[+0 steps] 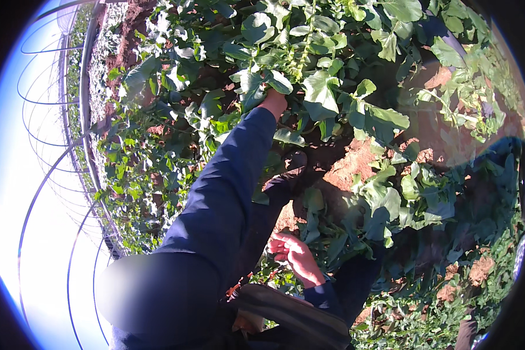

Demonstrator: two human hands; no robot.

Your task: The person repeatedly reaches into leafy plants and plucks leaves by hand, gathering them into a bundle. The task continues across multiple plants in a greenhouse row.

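Observation:
My left hand (275, 103) reaches forward from a dark blue sleeve (227, 170) into a clump of broad-leaved green plants (319, 94). Leaves cover its fingers, so I cannot tell whether they grip a stem. A taller stem with small pale leaves (305, 48) rises just beyond that hand. Lower down, my right hand (296, 258) hovers near my legs, its fingers slightly bent and apart, with nothing in it. Below it, a dark strap-like band (293, 306) crosses in front of my body.
My shoe (295, 162) stands on reddish-brown soil between the plants. Bare clods (352, 164) show to its right, with more leafy plants (385, 197) beside them. Thin curved hoops (48, 175) and a long rail (85, 87) run along the left against bright sky.

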